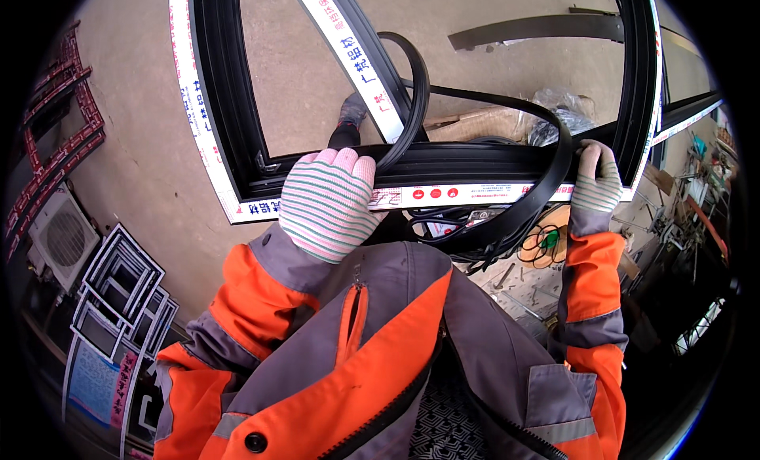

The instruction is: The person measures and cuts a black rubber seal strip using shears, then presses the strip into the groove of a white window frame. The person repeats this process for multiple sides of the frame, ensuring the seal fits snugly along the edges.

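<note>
A large black window frame (467, 159) with printed white protective film lies across in front of me, with a crossbar (348, 52) dividing it. My left hand (331, 203), in a striped knitted glove, curls its fingers over the near rail close to the left corner. At the rail's right end my right hand (598, 179), gloved too, grips the frame with bent fingers. A long black flexible strip (564, 147) loops above the frame and hangs over the near rail between my hands. One part of it meets the rail just right of my left fingers.
Coiled black strip and a round orange-tan object (546, 238) sit below the near rail. Beyond the frame lie cardboard with clear plastic (562, 115) and a curved dark profile (538, 31). Stacked small frames (119, 278) and an air-conditioner unit (65, 234) stand left; clutter (681, 199) lies right.
</note>
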Demonstrator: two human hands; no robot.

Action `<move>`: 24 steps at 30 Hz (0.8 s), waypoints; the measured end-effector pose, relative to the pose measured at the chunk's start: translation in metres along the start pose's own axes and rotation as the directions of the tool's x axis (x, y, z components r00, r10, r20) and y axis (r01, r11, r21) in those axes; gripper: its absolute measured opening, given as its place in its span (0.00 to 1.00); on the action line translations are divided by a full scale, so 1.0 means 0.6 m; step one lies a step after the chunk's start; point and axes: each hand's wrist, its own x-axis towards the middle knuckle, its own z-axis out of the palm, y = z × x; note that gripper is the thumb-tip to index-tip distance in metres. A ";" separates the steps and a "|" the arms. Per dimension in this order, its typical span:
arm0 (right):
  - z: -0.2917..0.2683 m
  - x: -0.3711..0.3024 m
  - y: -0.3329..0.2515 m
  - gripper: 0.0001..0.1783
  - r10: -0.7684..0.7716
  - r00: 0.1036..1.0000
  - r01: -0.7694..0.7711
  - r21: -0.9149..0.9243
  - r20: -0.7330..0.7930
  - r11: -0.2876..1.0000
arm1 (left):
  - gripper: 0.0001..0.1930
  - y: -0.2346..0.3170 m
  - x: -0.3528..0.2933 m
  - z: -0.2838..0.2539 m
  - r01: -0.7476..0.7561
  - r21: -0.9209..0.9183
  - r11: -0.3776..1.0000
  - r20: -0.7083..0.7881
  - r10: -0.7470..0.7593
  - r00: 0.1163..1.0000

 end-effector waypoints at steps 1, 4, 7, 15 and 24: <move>0.000 0.000 -0.001 0.13 0.003 1.000 -0.003 0.014 -0.001 1.000 | 0.27 0.001 0.000 -0.002 -0.002 0.003 1.000 -0.008 0.002 1.000; 0.000 -0.001 0.000 0.13 0.004 1.000 -0.004 0.023 -0.009 1.000 | 0.26 0.004 0.000 -0.003 0.002 0.014 1.000 -0.018 -0.001 1.000; 0.001 0.000 0.008 0.13 0.008 1.000 -0.008 -0.002 -0.023 1.000 | 0.26 0.004 0.002 0.000 0.016 0.023 1.000 -0.001 -0.016 1.000; -0.006 0.003 0.008 0.13 -0.010 1.000 0.010 -0.029 -0.007 1.000 | 0.32 0.033 0.010 0.002 0.059 -0.049 0.997 -0.052 -0.062 0.997; -0.001 0.002 0.014 0.14 0.019 1.000 -0.019 -0.003 0.004 1.000 | 0.22 0.023 0.019 0.005 -0.018 -0.046 0.999 0.011 0.018 1.000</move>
